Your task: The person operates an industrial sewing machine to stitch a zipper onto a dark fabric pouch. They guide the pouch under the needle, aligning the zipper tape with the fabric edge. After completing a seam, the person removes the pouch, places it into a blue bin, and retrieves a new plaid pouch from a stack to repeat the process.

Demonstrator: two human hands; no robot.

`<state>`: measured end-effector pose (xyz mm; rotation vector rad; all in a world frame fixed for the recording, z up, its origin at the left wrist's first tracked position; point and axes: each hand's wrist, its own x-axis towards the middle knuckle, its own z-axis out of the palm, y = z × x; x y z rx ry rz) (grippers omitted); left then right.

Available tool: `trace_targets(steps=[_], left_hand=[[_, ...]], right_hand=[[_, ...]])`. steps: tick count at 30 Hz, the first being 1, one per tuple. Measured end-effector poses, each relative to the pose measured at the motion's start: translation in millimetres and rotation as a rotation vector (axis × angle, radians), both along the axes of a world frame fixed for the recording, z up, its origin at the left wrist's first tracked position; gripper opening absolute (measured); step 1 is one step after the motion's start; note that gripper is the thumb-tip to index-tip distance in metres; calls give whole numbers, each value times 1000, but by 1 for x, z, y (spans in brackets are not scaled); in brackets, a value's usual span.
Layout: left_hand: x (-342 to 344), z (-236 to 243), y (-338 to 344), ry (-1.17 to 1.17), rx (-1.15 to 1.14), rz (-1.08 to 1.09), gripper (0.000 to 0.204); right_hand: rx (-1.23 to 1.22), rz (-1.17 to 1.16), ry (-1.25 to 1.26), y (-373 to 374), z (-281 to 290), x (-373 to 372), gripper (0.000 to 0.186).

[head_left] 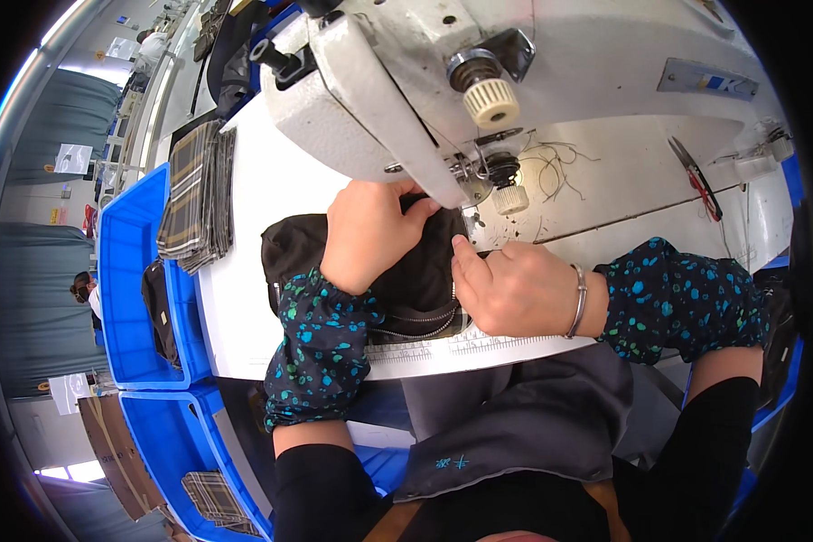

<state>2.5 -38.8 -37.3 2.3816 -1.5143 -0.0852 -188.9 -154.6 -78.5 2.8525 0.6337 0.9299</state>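
A black zippered fabric piece (415,285) lies on the white sewing table under the head of a sewing machine (397,117). My left hand (370,233) rests on the fabric close to the needle area, its fingers curled and partly hidden behind the machine head. At the fabric's right edge, my right hand (515,287) is closed with thumb and forefinger on the cloth. A curved metal zipper (420,318) runs along the near side of the piece. Both forearms wear dark sleeve covers with blue and green spots.
Black-handled and red-handled thread snips (697,181) lie on the table's right, past loose threads (556,167). Stacked plaid cloth pieces (194,194) sit at the left beside a blue bin (122,271). Another blue bin (167,434) holds plaid pieces. A printed ruler strip (497,343) follows the near edge.
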Motion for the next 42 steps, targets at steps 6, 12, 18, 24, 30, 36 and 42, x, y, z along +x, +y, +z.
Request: trace_targets(steps=[6, 12, 18, 24, 30, 36, 42], left_hand=[[-1, 1, -2, 10, 32, 49, 32], [-4, -1, -3, 6, 5, 60, 33], [-7, -1, -5, -5, -31, 47, 32], [-8, 0, -5, -35, -68, 25, 33], [-3, -6, -6, 61, -19, -39, 29], [2, -17, -23, -92, -262, -177, 26], [11, -28, -20, -144, -231, -203, 32]], right_hand=[[18, -47, 11, 3, -1, -1, 24], [32, -76, 20, 5, -1, -3, 24], [49, -92, 36, 5, 1, -3, 25], [79, -82, 54, 4, 0, -4, 23], [84, -71, 57, 3, 0, -2, 23], [58, -102, 28, -6, 0, -1, 25], [40, -121, 46, -10, 2, 2, 27]])
